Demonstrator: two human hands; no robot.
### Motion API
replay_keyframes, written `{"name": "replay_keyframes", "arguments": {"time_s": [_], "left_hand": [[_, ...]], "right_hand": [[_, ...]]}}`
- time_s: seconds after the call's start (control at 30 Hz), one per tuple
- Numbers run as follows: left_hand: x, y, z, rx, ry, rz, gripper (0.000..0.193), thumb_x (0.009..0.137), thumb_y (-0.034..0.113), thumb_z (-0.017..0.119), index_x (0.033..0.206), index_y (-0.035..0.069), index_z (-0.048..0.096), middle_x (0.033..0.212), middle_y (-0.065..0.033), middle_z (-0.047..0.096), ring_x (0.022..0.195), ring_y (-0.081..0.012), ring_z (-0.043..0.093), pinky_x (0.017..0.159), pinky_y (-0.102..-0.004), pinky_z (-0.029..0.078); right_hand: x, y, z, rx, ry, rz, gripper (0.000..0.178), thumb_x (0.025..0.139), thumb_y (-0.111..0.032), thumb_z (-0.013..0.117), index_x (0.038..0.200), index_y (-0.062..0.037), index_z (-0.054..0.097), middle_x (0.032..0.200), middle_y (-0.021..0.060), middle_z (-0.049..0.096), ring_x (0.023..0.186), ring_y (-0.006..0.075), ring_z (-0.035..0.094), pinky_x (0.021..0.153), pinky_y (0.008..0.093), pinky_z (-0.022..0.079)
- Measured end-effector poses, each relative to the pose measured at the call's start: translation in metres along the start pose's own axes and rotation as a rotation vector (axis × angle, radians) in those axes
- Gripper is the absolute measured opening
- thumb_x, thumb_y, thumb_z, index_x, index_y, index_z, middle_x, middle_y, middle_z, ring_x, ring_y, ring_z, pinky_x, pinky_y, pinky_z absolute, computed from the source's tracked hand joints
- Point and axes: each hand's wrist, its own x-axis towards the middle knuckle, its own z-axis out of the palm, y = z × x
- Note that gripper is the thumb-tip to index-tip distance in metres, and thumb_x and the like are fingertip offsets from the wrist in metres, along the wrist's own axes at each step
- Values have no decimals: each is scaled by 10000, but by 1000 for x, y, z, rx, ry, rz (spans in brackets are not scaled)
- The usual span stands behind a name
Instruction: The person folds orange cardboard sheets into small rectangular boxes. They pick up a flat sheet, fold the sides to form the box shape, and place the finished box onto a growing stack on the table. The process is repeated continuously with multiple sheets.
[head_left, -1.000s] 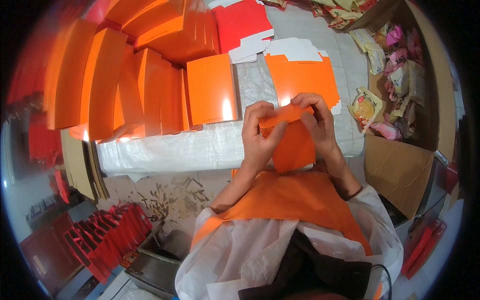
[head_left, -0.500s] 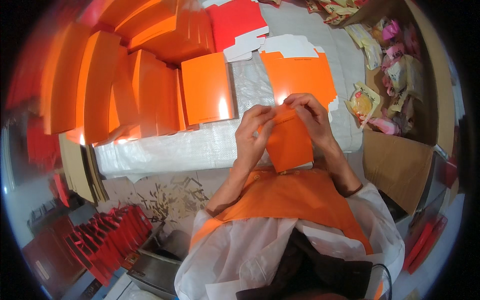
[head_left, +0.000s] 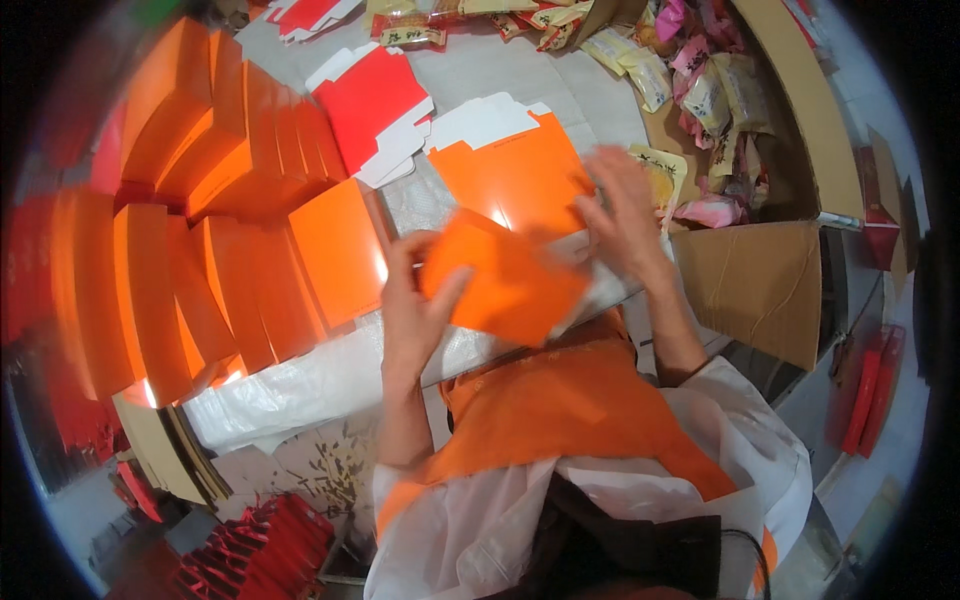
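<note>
My left hand (head_left: 412, 310) grips a small orange carton (head_left: 505, 285) by its left side, with the thumb across its face. The carton is tilted and blurred by motion, above the table's near edge. My right hand (head_left: 628, 215) is off the carton, thumb and fingers apart, holding nothing that I can see. It is close to a pale-yellow wrapped packet (head_left: 672, 185), which it partly covers. Beyond the held carton lies a pile of flat orange carton blanks (head_left: 515, 180) with white flaps.
Upright orange boxes (head_left: 340, 250) crowd the left of the table. Red flat blanks (head_left: 370, 105) lie behind them. At right stands an open cardboard box (head_left: 755, 290) of wrapped packets (head_left: 715, 125); its flap hangs beside my right forearm. Red bags (head_left: 265, 550) stand at lower left.
Both hands were at the carton's top edge; now the right hand has let go and moved right toward the packets. The left hand has swung the carton leftward, and the whole view has turned.
</note>
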Motion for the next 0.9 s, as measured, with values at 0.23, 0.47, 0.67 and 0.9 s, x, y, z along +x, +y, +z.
{"name": "replay_keyframes", "arguments": {"time_s": [0.23, 0.47, 0.67, 0.9], "left_hand": [[-6, -12, 7, -348, 458, -57, 568, 884, 139, 498, 1328, -8, 177, 1242, -141, 363, 1106, -192, 395, 934, -297, 322], [-11, -6, 21, -339, 429, 40, 600, 881, 133, 498, 1342, 4, 137, 1224, -147, 378, 1104, -196, 401, 931, -302, 327], [-12, -12, 27, -361, 427, 29, 595, 875, 135, 510, 1334, -7, 159, 1227, -138, 380, 1101, -189, 411, 917, -295, 349], [-13, -17, 31, -477, 392, -13, 553, 878, 142, 510, 1322, -9, 217, 1204, -118, 412, 1057, -160, 445, 883, -280, 377]], "right_hand": [[-25, 56, 3, -429, -258, 323, 507, 707, -93, 571, 1197, -127, 442, 1319, 120, 332, 1210, 341, 299, 864, 507, 372], [15, 52, -7, 279, -51, 577, 444, 723, -86, 518, 1163, -102, 459, 1194, 101, 464, 1038, 267, 486, 810, 405, 436], [26, 28, -27, 1830, -79, 568, 556, 760, -243, 452, 1272, -60, 336, 1139, 181, 490, 988, 321, 538, 624, 431, 541], [27, 49, 2, 2025, -503, 628, 500, 801, -223, 420, 1259, -39, 342, 1087, 181, 532, 762, 346, 614, 552, 418, 550]]}}
